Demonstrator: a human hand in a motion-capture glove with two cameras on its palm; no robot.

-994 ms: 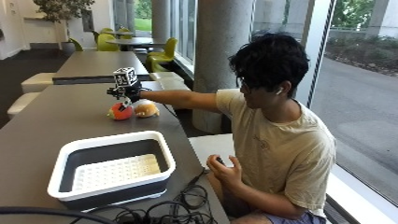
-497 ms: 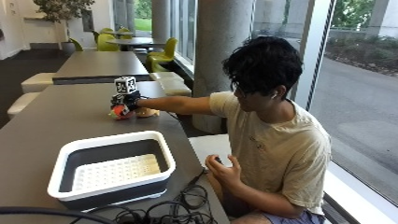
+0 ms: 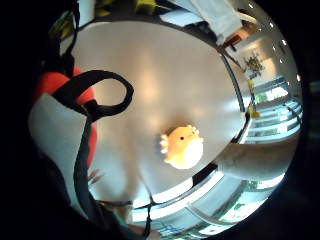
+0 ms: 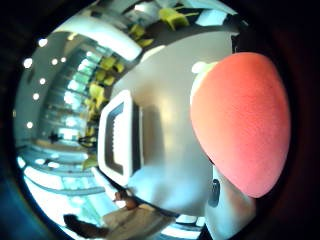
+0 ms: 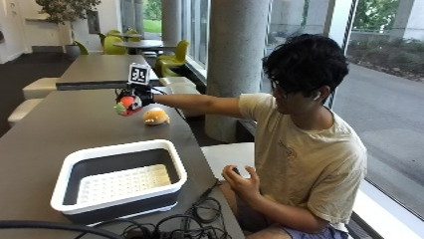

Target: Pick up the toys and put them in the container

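While curling round the red plush toy (image 5: 128, 104) above the far table (image 5: 59, 134), the gloved right hand (image 5: 137, 95) carrying something seemingly soft, light and squeezable, best held round its middle, the yellow toy (image 5: 156, 116) lying near the table's edge and open tabletop leading to the white-rimmed container (image 5: 120, 180).

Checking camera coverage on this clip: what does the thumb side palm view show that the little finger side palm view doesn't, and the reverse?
Only the thumb side view shows the container, standing on the table away from the hand, and the red toy filling much of the picture, close to the palm.

Only the little finger side view shows the yellow toy, lying on the table apart from the right hand.

Both share the grey table and the red toy, which the little finger side view catches only as a sliver behind the glove's strap.
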